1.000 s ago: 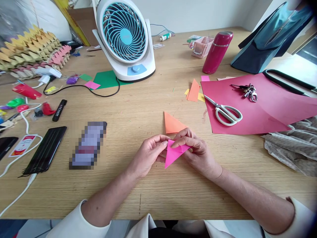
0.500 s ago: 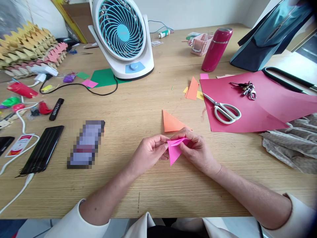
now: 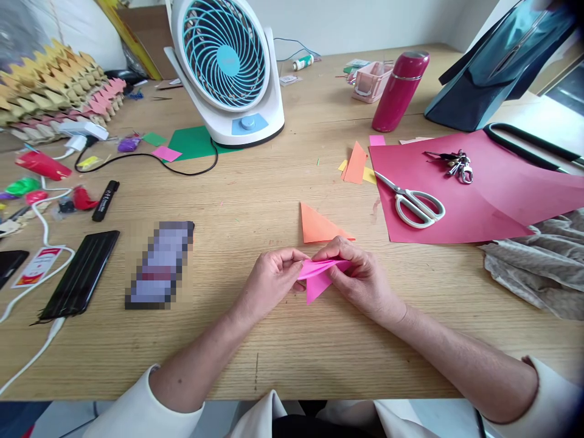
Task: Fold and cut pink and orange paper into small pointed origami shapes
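A folded piece of pink paper is held between both hands above the table, with one pointed flap hanging down. My left hand pinches its left end between thumb and fingers. On the other side, my right hand grips the right end, thumb in front and fingers behind. The fingers hide parts of the paper's ends. Just beyond the hands lies a folded orange paper triangle, its right tip close to my right fingers.
White-handled scissors and keys lie on red sheets at right. Behind stand a fan and a red flask. A blurred phone, a black phone-like slab and a marker are at left.
The pink paper has turned slightly in my fingers. Its left part now spreads into a flat folded strip toward my left thumb, and the hanging point has shifted a little left.
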{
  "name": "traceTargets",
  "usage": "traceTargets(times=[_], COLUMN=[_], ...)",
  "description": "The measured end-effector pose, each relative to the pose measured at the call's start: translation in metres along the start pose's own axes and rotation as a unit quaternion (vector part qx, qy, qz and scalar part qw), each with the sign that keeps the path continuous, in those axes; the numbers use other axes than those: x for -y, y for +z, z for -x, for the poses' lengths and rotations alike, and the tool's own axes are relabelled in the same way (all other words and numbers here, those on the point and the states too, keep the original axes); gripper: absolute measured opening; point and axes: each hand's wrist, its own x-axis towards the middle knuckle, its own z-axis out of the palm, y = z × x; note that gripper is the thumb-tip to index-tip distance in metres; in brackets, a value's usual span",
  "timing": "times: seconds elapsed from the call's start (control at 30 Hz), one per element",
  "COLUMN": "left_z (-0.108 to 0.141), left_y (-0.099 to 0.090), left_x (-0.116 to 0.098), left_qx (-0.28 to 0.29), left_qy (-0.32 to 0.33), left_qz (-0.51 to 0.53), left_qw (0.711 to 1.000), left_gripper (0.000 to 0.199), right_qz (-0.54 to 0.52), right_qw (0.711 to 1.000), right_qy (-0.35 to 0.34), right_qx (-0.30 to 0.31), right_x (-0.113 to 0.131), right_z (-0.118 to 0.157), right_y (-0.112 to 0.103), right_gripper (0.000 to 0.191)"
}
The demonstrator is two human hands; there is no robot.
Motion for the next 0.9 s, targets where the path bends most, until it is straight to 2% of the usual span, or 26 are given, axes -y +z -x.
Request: traceTargets(times=[0.27, 0.47, 0.63, 0.9], left_z=[-0.0012, 0.0012, 0.0013, -0.0003], left_y=[0.0009, -0.0007, -0.0007, -0.0014], left_x=[0.0042, 0.0017, 0.0022, 0.0058], left_qx=[0.004, 0.047, 0.044, 0.033], left_qy=[-0.035, -0.045, -0.038, -0.045], left_qz=[0.066, 0.097, 0.079, 0.073], left_qw=[0.997, 0.993, 0.995, 0.996], left_gripper=[0.022, 0.029, 0.030, 0.028], right_qz=[0.015, 0.089, 0.101, 0.107], right_qw=[0.998, 0.991, 0.988, 0.990], right_qy=[-0.054, -0.104, -0.117, -0.095], right_qx=[0.001, 0.007, 0.007, 0.000], right_x=[0.0042, 0.0031, 0.0032, 0.0041], right_z=[-0.0027, -0.0037, -0.0044, -0.0035], right_y=[-0.0008, -0.0040, -0.0035, -0.0037], right_gripper=[0.025, 0.025, 0.027, 0.020])
